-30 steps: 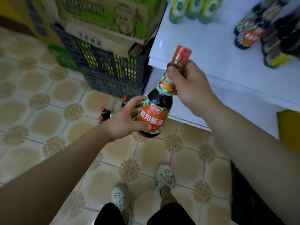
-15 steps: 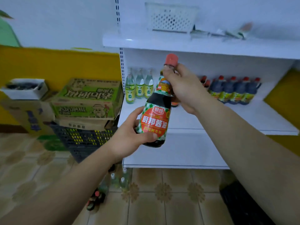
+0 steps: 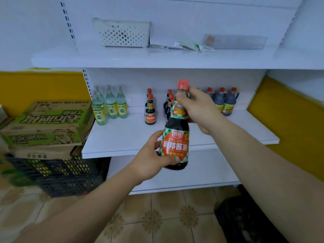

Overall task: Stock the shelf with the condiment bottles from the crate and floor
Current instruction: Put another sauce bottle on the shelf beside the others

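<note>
Field notes, stocking run.

- We face the white shelf (image 3: pixel 122 137). The front of its middle board is bare.
- Left of it is a black crate (image 3: pixel 70 174) under stacked cardboard boxes (image 3: pixel 49 123).
- At the back of the board stand pale green bottles (image 3: pixel 110 104) on the left, small dark bottles (image 3: pixel 150 111) in the centre and handled jugs (image 3: pixel 226 102) on the right.
- The soy sauce bottle (image 3: pixel 176 137) is in the air, upright, in front of the shelf edge and resting on nothing.
- The left hand (image 3: pixel 150 160) wraps its lower body, thumb across the label. The right hand (image 3: pixel 198 109) pinches the neck just under the red cap (image 3: pixel 183 84). Both hands are clamped on the bottle.

Handling, as we judge it:
- The bottle is full of dark liquid, so fairly heavy for its size.
- It is rigid, but we cannot tell whether it is glass or hard plastic, so we treat it as breakable.
- The glossy label may slip.
- We would carry the weight low on the body and steer by the neck.
- It should go down base first, beside the centre row.
</note>
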